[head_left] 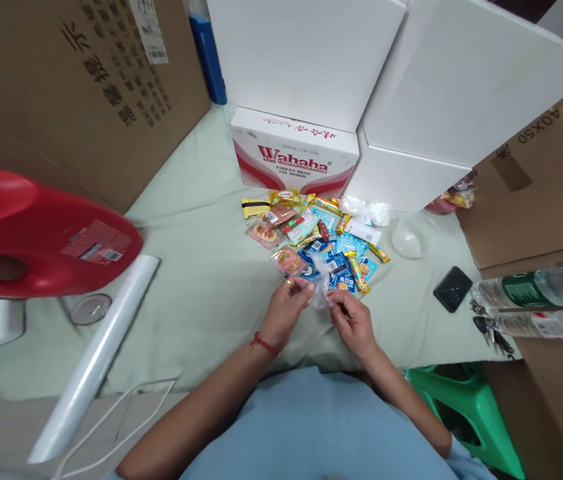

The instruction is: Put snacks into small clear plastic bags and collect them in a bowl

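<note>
From my remote screen I see a table (191, 260) and, by its front edge, left hand (285, 312) and right hand (354, 324) — fingertips pinching a clear plastic bag (320, 283) at the near side of heaped wrapped snacks (328, 245). Beyond — a Wahaha box (294, 160).

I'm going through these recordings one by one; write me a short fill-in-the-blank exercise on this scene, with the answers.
1. A ____-colored bracelet circles the wrist of the left hand, which pinches clear plastic together with the right hand.
2. The box behind the snacks bears the large red word ____.
3. The stool is ____ in color.
4. Two clear ____ lie on their sides near the keys.

Missing words: red; Wahaha; green; bottles
</note>
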`<state>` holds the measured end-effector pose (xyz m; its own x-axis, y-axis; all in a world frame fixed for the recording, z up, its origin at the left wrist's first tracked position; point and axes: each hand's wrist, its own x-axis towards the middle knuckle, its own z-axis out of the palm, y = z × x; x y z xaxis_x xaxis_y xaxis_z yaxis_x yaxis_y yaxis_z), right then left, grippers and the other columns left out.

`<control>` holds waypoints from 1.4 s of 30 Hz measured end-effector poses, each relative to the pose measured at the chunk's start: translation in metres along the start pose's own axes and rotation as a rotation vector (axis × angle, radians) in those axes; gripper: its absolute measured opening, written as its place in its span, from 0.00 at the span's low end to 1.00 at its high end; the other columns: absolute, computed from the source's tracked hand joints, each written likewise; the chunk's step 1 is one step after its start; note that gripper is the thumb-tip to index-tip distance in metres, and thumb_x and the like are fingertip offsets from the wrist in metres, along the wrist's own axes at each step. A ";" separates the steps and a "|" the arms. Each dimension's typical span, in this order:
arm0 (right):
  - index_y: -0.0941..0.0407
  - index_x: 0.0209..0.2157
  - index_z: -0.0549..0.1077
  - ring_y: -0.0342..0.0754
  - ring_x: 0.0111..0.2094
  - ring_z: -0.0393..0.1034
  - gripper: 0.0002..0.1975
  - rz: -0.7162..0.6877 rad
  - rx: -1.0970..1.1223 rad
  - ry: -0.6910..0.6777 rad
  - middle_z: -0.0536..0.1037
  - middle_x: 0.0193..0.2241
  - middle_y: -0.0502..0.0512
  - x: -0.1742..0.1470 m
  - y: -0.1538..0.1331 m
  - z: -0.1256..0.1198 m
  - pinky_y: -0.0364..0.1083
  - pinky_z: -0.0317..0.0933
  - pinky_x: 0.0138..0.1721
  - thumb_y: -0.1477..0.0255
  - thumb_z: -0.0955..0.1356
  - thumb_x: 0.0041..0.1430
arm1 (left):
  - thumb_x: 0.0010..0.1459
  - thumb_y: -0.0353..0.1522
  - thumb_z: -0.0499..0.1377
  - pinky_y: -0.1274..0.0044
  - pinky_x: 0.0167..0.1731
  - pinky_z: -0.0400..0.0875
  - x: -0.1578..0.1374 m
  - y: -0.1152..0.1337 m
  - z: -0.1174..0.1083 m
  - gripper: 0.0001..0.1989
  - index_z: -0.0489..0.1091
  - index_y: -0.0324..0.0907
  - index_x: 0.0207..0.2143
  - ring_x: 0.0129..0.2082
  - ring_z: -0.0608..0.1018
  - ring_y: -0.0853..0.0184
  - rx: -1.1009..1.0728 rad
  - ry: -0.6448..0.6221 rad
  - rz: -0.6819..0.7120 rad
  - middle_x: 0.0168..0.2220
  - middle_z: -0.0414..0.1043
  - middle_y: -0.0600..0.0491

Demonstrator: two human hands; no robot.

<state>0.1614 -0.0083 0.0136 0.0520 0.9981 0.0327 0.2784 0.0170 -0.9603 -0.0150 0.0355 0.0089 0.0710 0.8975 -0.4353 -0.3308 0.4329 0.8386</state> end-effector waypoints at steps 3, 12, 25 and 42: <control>0.50 0.37 0.78 0.45 0.23 0.63 0.11 0.172 0.179 0.056 0.78 0.31 0.52 -0.001 0.007 0.004 0.45 0.58 0.26 0.58 0.74 0.61 | 0.45 0.49 0.72 0.72 0.39 0.76 0.008 -0.004 -0.003 0.25 0.66 0.43 0.31 0.36 0.76 0.67 -0.103 0.015 -0.031 0.33 0.72 0.56; 0.51 0.45 0.73 0.46 0.31 0.65 0.13 0.072 -0.026 0.237 0.74 0.39 0.52 -0.013 0.016 -0.005 0.46 0.63 0.35 0.63 0.73 0.61 | 0.45 0.48 0.74 0.71 0.44 0.76 -0.002 -0.014 -0.014 0.25 0.66 0.44 0.33 0.43 0.77 0.66 -0.180 0.067 0.031 0.38 0.74 0.55; 0.52 0.32 0.79 0.47 0.30 0.66 0.11 0.146 0.076 0.065 0.76 0.29 0.49 0.044 0.026 0.013 0.45 0.59 0.35 0.58 0.73 0.58 | 0.47 0.48 0.72 0.71 0.48 0.71 -0.013 -0.037 -0.045 0.20 0.72 0.43 0.31 0.42 0.78 0.63 0.015 0.126 0.103 0.37 0.79 0.52; 0.51 0.33 0.78 0.47 0.32 0.68 0.17 0.326 0.363 0.004 0.79 0.30 0.50 0.027 0.005 0.002 0.44 0.61 0.35 0.53 0.78 0.52 | 0.52 0.48 0.67 0.73 0.37 0.78 -0.015 -0.013 -0.054 0.23 0.75 0.45 0.45 0.52 0.78 0.58 -0.172 -0.040 -0.191 0.54 0.76 0.46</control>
<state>0.1623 0.0187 0.0093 0.0843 0.9547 -0.2852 -0.1056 -0.2761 -0.9553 -0.0622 0.0123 -0.0132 0.1831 0.8050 -0.5643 -0.4628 0.5770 0.6729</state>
